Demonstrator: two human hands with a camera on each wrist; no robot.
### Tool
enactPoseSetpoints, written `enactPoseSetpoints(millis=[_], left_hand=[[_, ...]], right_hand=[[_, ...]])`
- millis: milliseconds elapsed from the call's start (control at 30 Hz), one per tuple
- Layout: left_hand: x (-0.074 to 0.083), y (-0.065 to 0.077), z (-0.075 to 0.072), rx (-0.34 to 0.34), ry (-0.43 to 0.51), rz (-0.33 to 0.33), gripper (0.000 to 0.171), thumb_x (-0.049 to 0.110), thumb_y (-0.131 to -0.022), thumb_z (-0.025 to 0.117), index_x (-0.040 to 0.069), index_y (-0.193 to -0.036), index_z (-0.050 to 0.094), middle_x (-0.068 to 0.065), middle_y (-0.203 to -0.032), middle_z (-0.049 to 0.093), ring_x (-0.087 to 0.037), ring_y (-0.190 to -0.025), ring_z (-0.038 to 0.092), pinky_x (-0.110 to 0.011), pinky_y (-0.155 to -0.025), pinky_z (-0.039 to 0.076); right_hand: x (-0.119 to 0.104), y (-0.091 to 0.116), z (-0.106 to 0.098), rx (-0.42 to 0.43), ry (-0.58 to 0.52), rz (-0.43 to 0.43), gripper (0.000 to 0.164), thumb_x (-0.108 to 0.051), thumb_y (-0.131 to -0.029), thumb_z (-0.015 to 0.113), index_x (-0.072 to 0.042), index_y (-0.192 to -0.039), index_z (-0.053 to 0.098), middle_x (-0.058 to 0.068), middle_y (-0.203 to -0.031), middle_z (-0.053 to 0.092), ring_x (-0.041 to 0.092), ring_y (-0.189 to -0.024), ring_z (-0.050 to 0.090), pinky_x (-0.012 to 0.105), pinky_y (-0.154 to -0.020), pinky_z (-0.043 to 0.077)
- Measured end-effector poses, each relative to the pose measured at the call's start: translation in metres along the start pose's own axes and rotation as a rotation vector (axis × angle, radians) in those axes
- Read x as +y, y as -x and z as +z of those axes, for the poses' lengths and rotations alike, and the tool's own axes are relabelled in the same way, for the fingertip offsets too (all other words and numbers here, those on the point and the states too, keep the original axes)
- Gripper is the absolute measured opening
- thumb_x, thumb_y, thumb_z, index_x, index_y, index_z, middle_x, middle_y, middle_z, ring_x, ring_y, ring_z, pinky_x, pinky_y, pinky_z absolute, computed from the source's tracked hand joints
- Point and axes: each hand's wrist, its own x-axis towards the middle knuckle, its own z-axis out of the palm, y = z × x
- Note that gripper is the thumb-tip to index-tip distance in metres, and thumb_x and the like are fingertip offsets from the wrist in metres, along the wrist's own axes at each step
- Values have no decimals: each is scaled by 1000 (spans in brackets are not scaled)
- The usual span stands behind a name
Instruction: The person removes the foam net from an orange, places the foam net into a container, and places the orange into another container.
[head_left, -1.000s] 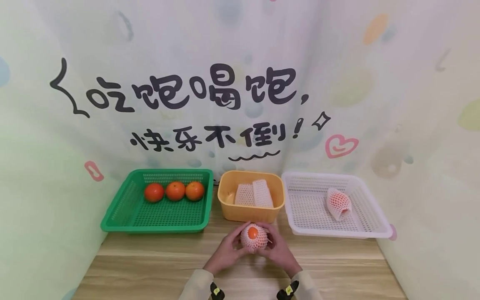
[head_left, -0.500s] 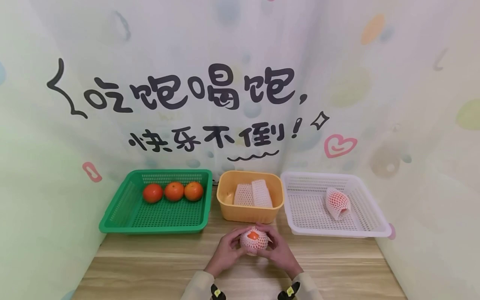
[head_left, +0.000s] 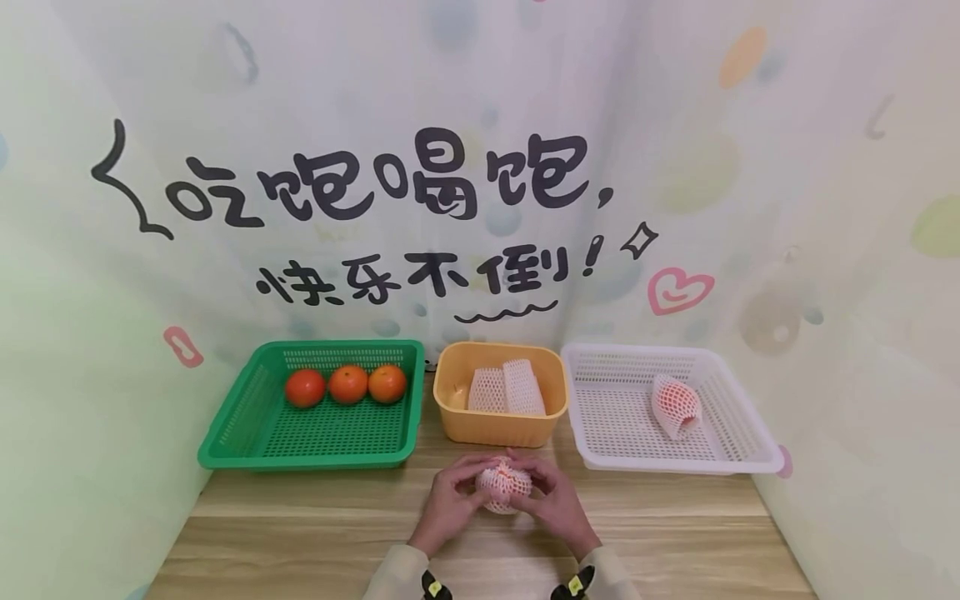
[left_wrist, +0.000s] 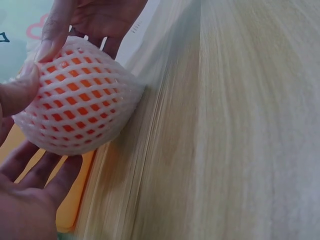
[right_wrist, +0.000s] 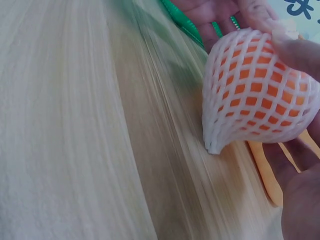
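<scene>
Both hands hold one round orange-red fruit in a white foam net sleeve [head_left: 504,486], low over the wooden table in front of the yellow bin. My left hand [head_left: 448,502] grips its left side, and my right hand [head_left: 558,507] grips its right. In the left wrist view the foam net [left_wrist: 82,102] stretches round the fruit, with thumbs pressing near one end. A narrowed end of the sleeve [right_wrist: 214,145] sticks out below in the right wrist view. The fingers' far sides are partly hidden behind the fruit.
A green basket [head_left: 300,458] at the left holds three bare orange-red fruits [head_left: 348,384]. The yellow bin [head_left: 501,429] contains folded foam net sleeves [head_left: 523,387]. One netted fruit [head_left: 677,406] lies in the white basket [head_left: 675,467] at the right. A printed curtain rises behind.
The net's opening has been drawn together over the fruit's top, so the bare orange patch is now mostly covered. Both hands stay around the fruit and have shifted only slightly.
</scene>
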Motion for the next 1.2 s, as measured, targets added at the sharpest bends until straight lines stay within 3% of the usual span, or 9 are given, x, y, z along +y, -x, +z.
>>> enactPoseSetpoints(millis=[233, 433, 667, 833, 900, 1067, 1200], left_hand=[[0, 3, -1, 57, -75, 20, 35, 22, -85, 83, 18, -119, 77, -1, -131, 70, -24, -122, 65, -21, -95, 56], [-2, 3, -2, 79, -80, 48, 32, 22, -83, 84, 19, -114, 79, 1, -126, 72, -20, -118, 67, -22, -94, 56], [-7, 2, -4, -51, -61, 7, 58, 28, -86, 81, 22, -140, 63, -4, -141, 60, -22, -128, 58, -23, -103, 51], [-11, 3, -4, -134, 2, -22, 63, 19, -87, 81, 20, -145, 57, -8, -149, 52, -28, -137, 51, -24, -108, 46], [-11, 3, -4, -125, 14, -11, 57, 18, -88, 80, 19, -141, 60, -8, -147, 54, -29, -136, 52, -25, -107, 48], [-9, 2, -3, -67, -16, 29, 45, 24, -86, 80, 20, -129, 68, -5, -138, 62, -23, -129, 59, -24, -100, 53], [-8, 1, -4, -38, -38, 52, 41, 27, -83, 81, 19, -122, 73, -3, -132, 66, -17, -124, 61, -24, -99, 54]], right_hand=[[-2, 0, 5, 38, 59, 25, 34, -18, -79, 88, -21, -111, 76, -3, -140, 67, 14, -131, 61, 30, -111, 46], [-2, 1, 6, 42, 93, -59, 36, -20, -81, 86, -19, -115, 76, 3, -135, 70, 21, -133, 61, 26, -114, 43], [-5, -3, 3, -13, 248, -84, 59, -27, -79, 90, -27, -133, 65, -6, -138, 65, 21, -131, 58, 42, -114, 46], [-3, -2, 4, -37, 245, -155, 53, -23, -81, 88, -22, -130, 67, 0, -141, 65, 29, -137, 56, 32, -118, 40], [-2, -2, 5, -24, 222, -146, 48, -23, -82, 87, -23, -127, 69, -2, -139, 67, 27, -136, 58, 29, -118, 40], [-1, -2, 5, 13, 194, -111, 41, -20, -81, 87, -27, -119, 73, -7, -134, 70, 21, -132, 62, 33, -118, 41], [-2, -1, 5, 29, 187, -147, 37, -15, -80, 87, -23, -115, 76, -4, -132, 71, 23, -128, 64, 34, -116, 44]])
